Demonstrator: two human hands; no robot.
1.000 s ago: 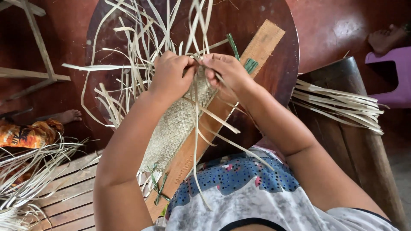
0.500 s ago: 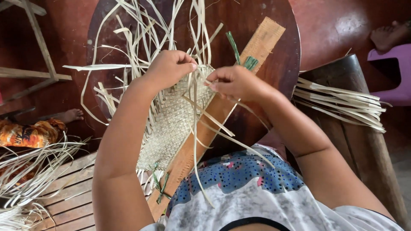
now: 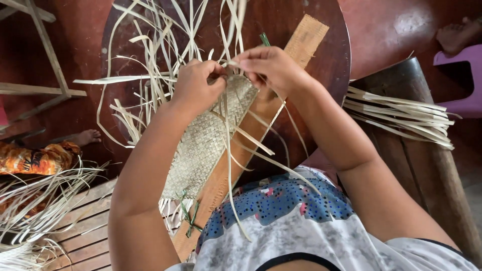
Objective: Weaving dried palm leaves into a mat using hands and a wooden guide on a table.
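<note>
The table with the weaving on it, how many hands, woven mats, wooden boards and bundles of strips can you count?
Hands: 2, the left hand and the right hand, both at the mat's top edge
Woven mat: 1
Wooden board: 1
Bundle of strips lying at the right: 1
Total: 5

We see the woven mat (image 3: 206, 140) lying on a wooden board (image 3: 251, 130), which crosses the round table (image 3: 331, 60) diagonally. Loose strips (image 3: 150, 55) fan out beyond the mat's far edge. Left hand (image 3: 196, 88) and right hand (image 3: 268, 68) meet at that edge. Right of the table, a strip bundle (image 3: 401, 118) rests on a bench (image 3: 427, 165). Left, more strips (image 3: 35, 200) lie on a slatted platform (image 3: 80, 241).
</note>
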